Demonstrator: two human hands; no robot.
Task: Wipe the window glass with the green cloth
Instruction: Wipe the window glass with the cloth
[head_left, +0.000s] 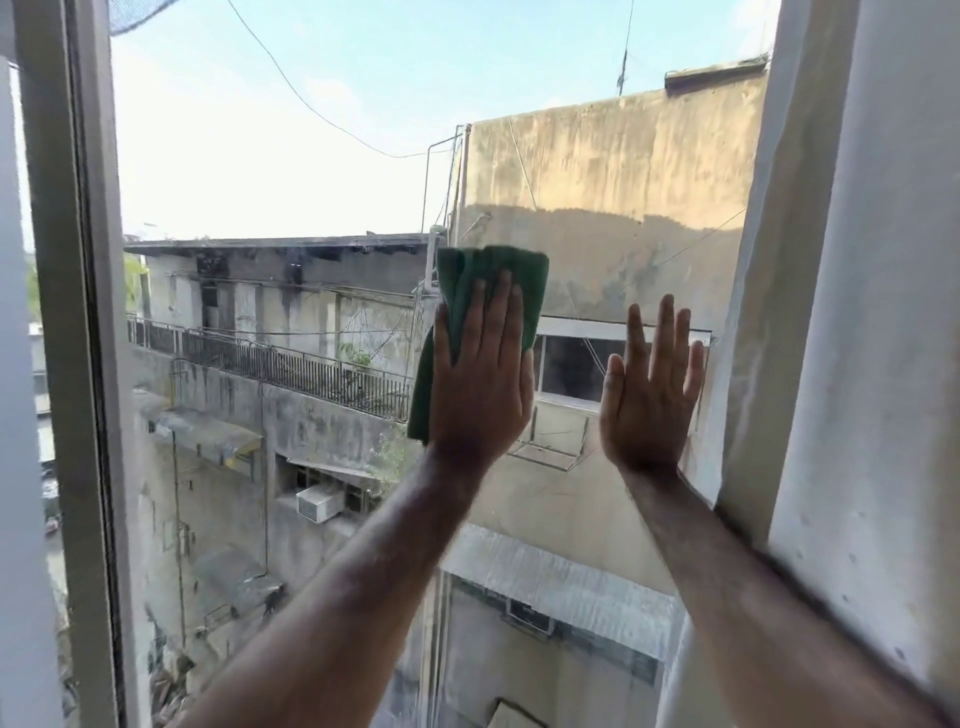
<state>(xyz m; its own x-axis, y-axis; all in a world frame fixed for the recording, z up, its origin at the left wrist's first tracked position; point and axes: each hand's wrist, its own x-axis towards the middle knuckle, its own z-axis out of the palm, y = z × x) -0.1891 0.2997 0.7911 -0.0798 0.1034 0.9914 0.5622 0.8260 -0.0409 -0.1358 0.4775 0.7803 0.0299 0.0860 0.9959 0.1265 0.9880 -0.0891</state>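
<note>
My left hand presses the crumpled green cloth flat on the smeared window glass; my right hand, fingers spread, rests beside it.

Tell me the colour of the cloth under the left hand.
Dark green cloth, seen in the head view.

The window glass lies bare from nine through twelve o'clock of the green cloth. At three o'clock the right hand lies flat on the pane, just beside the wall edge; the window frame bounds the far nine o'clock side.
</note>
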